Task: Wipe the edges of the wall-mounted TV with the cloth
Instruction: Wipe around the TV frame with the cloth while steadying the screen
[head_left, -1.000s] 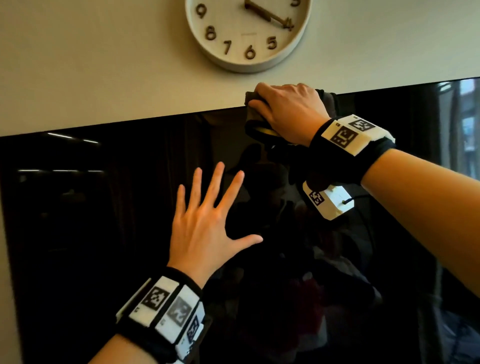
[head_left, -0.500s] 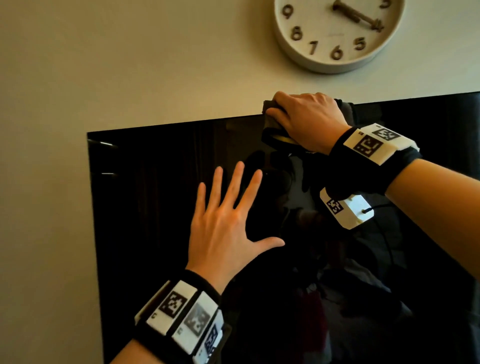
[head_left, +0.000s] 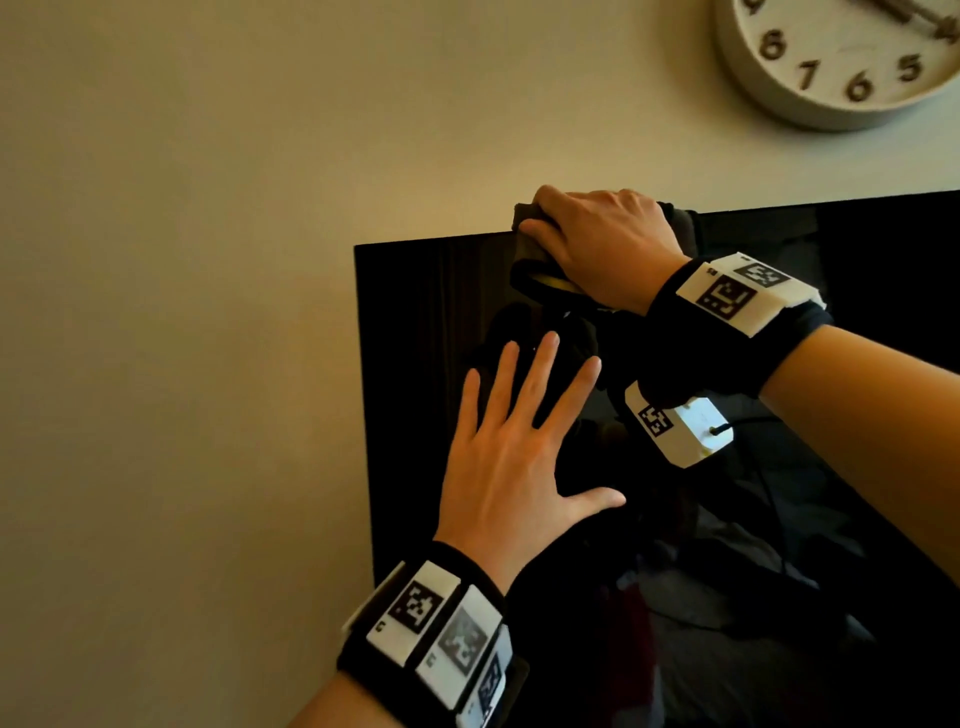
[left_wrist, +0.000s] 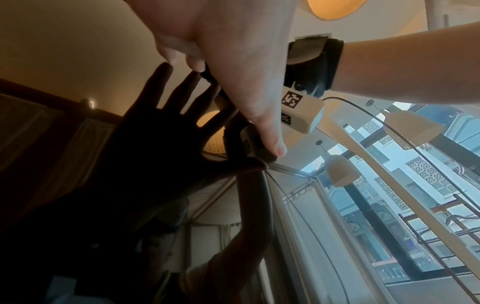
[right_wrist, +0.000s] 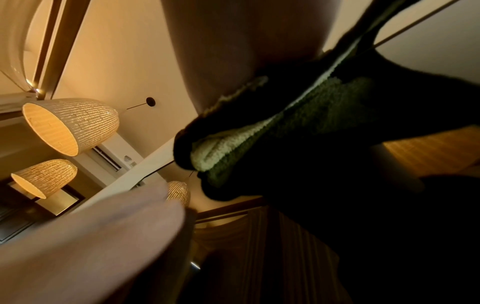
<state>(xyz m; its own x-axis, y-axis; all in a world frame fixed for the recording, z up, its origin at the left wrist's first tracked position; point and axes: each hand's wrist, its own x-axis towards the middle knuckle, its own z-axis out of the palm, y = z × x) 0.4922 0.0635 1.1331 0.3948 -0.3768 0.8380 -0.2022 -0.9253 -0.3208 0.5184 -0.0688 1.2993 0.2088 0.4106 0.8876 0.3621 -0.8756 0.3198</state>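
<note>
Right hand (head_left: 608, 244): clenched over dark folded cloth (head_left: 527, 260), pressing it on black glossy wall-mounted TV (head_left: 415, 364)'s top edge, apparently near its corner.
Left hand (head_left: 514, 457): 5 fingers spread flat on screen, below cloth.

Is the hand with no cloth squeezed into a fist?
No, the left hand lies flat on the dark TV screen with its fingers spread wide.

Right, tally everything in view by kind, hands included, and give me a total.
Hands: 2, left hand and right hand
Wristbands: 2, left wristband, right wristband
Cloth: 1
TV: 1
Clock: 1
Total: 7
</note>
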